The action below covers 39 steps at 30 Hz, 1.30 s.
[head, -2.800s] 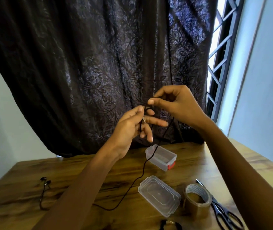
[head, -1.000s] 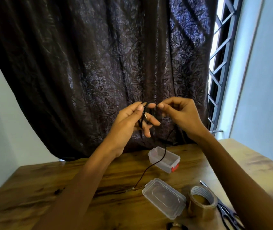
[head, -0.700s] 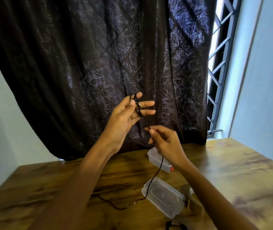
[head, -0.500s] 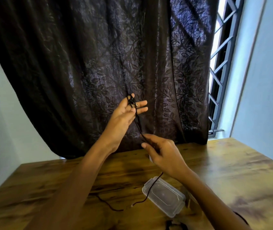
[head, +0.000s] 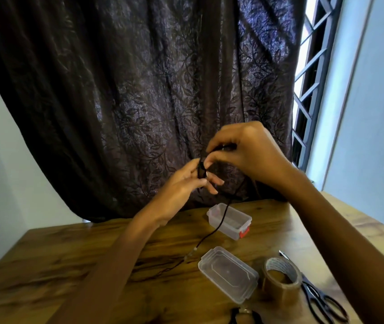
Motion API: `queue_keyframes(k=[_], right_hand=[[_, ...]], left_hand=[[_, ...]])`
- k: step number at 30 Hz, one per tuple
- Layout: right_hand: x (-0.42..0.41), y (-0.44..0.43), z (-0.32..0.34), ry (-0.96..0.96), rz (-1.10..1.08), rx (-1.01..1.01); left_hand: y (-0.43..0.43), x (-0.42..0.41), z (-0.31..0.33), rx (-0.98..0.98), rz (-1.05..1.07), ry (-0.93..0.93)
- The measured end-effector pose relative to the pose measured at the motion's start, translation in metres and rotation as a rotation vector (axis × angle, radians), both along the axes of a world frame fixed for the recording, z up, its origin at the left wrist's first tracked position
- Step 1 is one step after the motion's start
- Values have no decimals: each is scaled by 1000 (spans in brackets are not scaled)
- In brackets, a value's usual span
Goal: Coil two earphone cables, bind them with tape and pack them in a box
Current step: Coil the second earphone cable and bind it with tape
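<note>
A dark leaf-patterned curtain fills the far side, with a barred window grille at its right edge. Below it lies a wooden table.

Both hands are raised over the far middle of the table, close together. The left hand has its fingers fairly straight, with loops of the black earphone cable wound round them and the thumb lying against the coil. The right hand, just above and right of it, has its fingers bent and pinches the cable between thumb and forefinger at the top of the coil.

A clear lid lies flat near the middle. The open clear box, with a red latch, stands farther off, apart from the lid. A brown tape roll stands upright just right of the lid, and black-handled scissors lie right of the roll.

The loose end of the cable hangs from the hands, passes in front of the box and trails leftward along the table. A second dark coiled cable shows at the near edge, mostly cut off.
</note>
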State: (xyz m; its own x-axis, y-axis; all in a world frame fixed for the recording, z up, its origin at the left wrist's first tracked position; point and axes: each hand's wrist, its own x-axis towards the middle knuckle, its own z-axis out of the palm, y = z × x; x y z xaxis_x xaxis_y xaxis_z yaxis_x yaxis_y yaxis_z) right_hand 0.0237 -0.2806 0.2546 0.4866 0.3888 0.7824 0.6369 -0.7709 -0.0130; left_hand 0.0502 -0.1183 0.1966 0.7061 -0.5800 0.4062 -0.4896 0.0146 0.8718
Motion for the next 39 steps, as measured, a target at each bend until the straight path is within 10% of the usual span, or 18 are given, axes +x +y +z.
queue_keyframes(k=[19, 27, 39], right_hand=[[39, 5, -117, 401, 101, 816], [17, 15, -163, 570, 119, 630], [-6, 6, -67, -206, -60, -15]], left_hand=[[5, -3, 11, -438, -85, 228], [8, 3, 8, -364, 62, 168], [10, 2, -12, 6, 108, 62]])
